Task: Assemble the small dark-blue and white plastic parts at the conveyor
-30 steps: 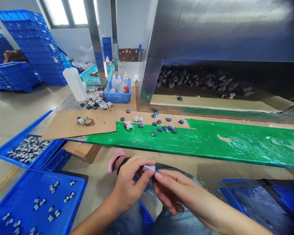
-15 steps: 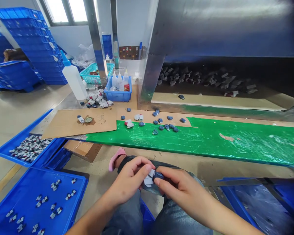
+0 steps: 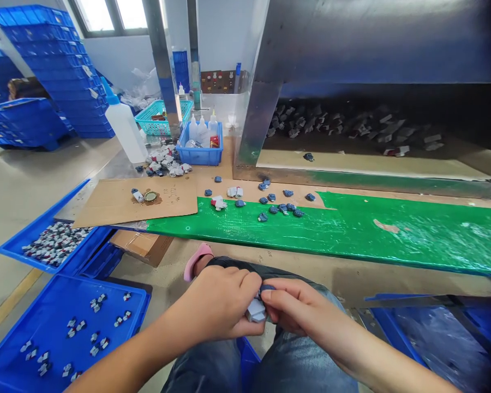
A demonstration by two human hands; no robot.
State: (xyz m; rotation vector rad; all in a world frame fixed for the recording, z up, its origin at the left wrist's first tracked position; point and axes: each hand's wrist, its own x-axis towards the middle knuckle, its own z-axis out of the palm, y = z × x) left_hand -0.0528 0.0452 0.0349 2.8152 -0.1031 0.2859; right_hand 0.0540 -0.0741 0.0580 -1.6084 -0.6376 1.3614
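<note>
1. The left hand (image 3: 219, 305) is curled, its fingers pinching a small white part (image 3: 256, 311) over the lap.
2. The right hand (image 3: 294, 311) is closed on a blue piece (image 3: 267, 287), touching the white part.
3. More blue pieces (image 3: 280, 207) lie on the green mat's (image 3: 372, 232) near-left corner.

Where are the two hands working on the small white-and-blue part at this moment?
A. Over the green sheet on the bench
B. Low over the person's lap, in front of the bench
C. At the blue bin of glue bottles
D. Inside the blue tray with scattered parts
B: the left hand and right hand pinch the small part over the jeans, short of the green sheet.
</note>
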